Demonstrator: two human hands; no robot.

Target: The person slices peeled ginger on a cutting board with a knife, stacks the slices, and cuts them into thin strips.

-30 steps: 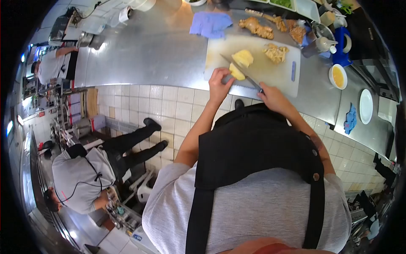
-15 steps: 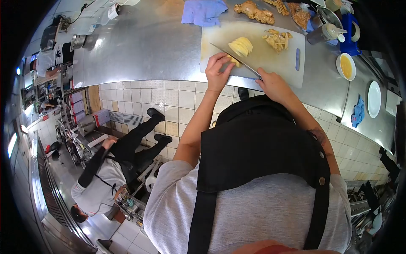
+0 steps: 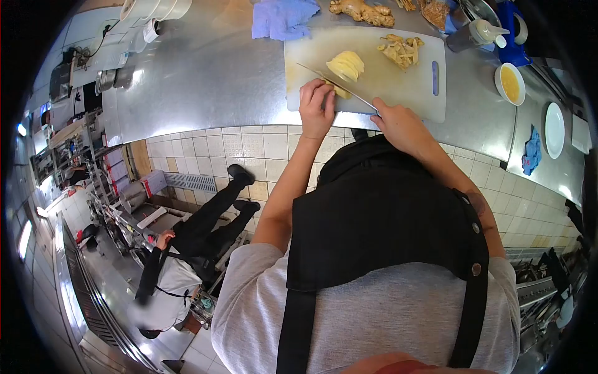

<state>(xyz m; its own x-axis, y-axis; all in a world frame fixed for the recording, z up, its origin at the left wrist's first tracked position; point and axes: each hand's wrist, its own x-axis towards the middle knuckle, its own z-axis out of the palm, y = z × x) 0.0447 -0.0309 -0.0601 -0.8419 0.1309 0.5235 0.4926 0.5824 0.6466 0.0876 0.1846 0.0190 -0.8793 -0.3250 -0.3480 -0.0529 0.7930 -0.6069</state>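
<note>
My right hand [image 3: 402, 126] is wrapped round the handle of a knife [image 3: 346, 91], whose blade slants up and left over the white cutting board [image 3: 367, 43]. Curled fingertips of my left hand [image 3: 317, 107] press on a peeled piece of ginger [image 3: 341, 92], partly hidden under the hand and blade. Just beyond the blade lies a fanned pile of pale yellow ginger slices [image 3: 346, 66]. A heap of ginger peelings [image 3: 400, 51] sits farther right on the board. Unpeeled ginger root [image 3: 362, 11] rests on the counter behind it.
A blue cloth [image 3: 283, 17] lies behind the board's left corner. To the right stand a squeeze bottle [image 3: 474, 34], a bowl of yellow liquid [image 3: 510, 84], a white plate [image 3: 554, 130] and another blue cloth [image 3: 531, 151]. A co-worker [image 3: 180, 274] is at the left.
The whole view has shifted slightly, with the counter things higher and farther left. Both hands keep their holds on the knife and the ginger. The co-worker's arm and body have moved a little.
</note>
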